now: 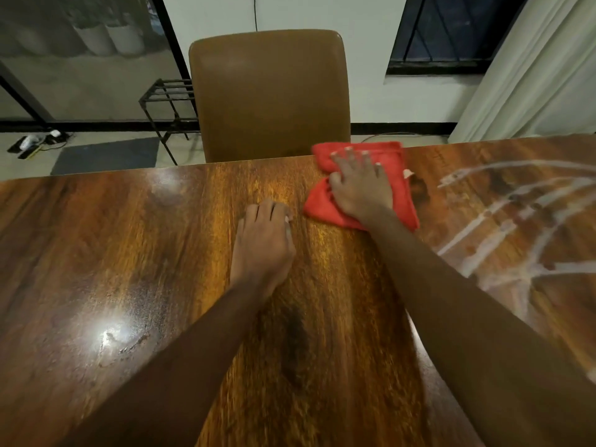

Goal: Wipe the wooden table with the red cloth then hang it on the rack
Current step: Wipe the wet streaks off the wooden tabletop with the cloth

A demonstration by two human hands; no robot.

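The red cloth point(325, 206) lies bunched on the glossy wooden table point(129, 253) near its far edge, right of centre. My right hand point(361, 185) presses flat on top of the cloth with fingers spread toward the far edge. My left hand point(264, 240) rests on the bare wood just left of the cloth, fingers curled under, holding nothing. A black metal rack point(167, 104) stands on the floor beyond the table, left of the chair.
A brown chair point(269, 91) is pushed against the far edge of the table. Whitish smear streaks point(516, 221) cover the table's right side. A curtain point(532, 69) hangs at the far right. A dark mat point(106, 156) and slippers point(29, 145) lie on the floor at left.
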